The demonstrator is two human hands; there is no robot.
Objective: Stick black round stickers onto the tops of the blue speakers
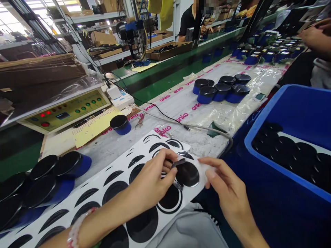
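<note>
A white sheet of black round stickers [99,194] lies across my lap and the bench edge, with many discs and crescent-shaped cut-outs. My left hand [152,179] pinches a thin, curved black sticker strip [178,163] between finger and thumb, just above a round black sticker [187,174]. My right hand [227,182] grips the sheet's right edge beside that sticker. Blue cylinders with black lids [43,182] stand in a group left of the sheet, and a single one [120,124] stands beyond it.
A blue crate [284,170] of black discs stands at right. More lidded cylinders [222,90] sit on plastic film on the bench. A control panel [67,110] stands at left. A co-worker's hand [317,39] works at upper right, and a person [190,22] stands beyond the bench.
</note>
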